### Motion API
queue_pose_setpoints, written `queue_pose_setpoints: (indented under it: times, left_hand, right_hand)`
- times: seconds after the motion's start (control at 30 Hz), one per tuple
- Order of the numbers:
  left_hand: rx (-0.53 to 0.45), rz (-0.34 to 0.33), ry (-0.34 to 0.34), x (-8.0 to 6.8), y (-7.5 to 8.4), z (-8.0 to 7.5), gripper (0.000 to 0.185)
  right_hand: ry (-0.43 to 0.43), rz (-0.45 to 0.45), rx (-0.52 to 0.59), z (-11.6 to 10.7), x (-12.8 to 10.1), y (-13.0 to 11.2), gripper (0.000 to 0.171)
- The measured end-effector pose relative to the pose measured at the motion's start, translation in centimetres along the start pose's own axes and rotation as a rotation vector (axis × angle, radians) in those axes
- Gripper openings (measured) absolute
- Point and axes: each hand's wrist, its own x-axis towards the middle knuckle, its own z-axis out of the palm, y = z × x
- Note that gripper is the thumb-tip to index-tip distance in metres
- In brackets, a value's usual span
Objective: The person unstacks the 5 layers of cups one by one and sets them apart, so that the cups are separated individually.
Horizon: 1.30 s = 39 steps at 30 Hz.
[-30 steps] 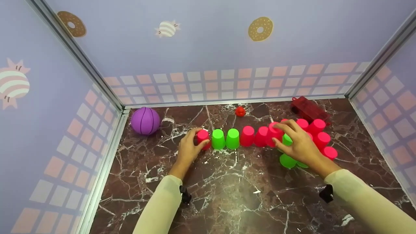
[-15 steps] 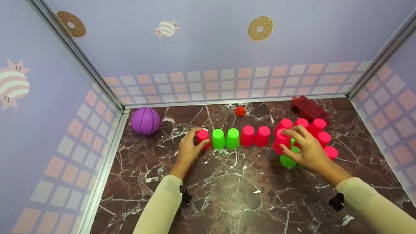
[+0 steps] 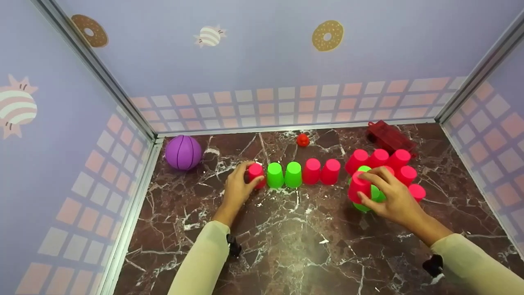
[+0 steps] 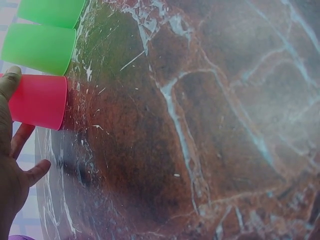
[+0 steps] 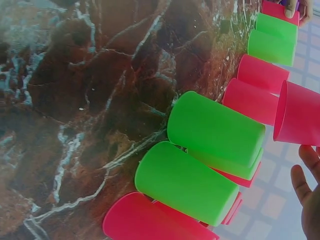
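My left hand (image 3: 238,184) pinches an upside-down pink cup (image 3: 256,175) between thumb and fingers. This cup stands at the left end of a row, followed by two green cups (image 3: 275,176) and two pink cups (image 3: 330,172). Another upside-down pink cup (image 3: 358,189) is in my right hand (image 3: 392,196), gripped by its side. In the right wrist view that held cup (image 5: 302,116) is raised above the marbled surface, apart from the row's end. Right behind it stand green cups (image 5: 215,130) and pink cups (image 3: 399,159) in a close group, partly hidden by my hand.
A purple ball (image 3: 183,152) sits at the back left. A small red toy (image 3: 303,140) lies near the back wall, and a dark red translucent toy (image 3: 391,137) lies behind the cup group. Patterned walls (image 3: 270,57) with metal edges enclose the marbled surface (image 3: 278,246).
My right hand has carried its pink cup rightward and nearer to me, away from the row's right end, in front of the cup group. My left hand has stayed on its cup.
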Motion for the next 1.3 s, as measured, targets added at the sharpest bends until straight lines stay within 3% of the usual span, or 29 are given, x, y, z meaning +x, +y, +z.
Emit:
queue_pose_setpoints:
  times: [0.3,0.53,0.87,1.1,1.3]
  left_hand:
    - [-0.004,-0.018,-0.012,0.0,-0.1,0.0,0.059]
    - [0.0,-0.017,-0.009,0.0,-0.1,0.0,0.059]
    - [0.015,-0.009,-0.006,0.0,0.0,0.0,0.059]
    - [0.023,-0.033,-0.023,0.0,0.1,-0.1,0.06]
    - [0.023,-0.04,-0.026,0.0,0.2,-0.2,0.06]
  right_hand:
    - [-0.008,-0.023,0.028,-0.3,-1.5,-0.4,0.064]
    - [0.018,-0.042,0.075,-0.6,-2.7,-0.4,0.041]
    - [0.052,-0.037,0.094,-0.6,-4.1,-0.9,0.047]
    - [0.014,-0.032,0.088,-0.2,-5.6,-0.7,0.038]
    - [-0.038,0.015,0.04,0.2,-7.1,-0.4,0.06]
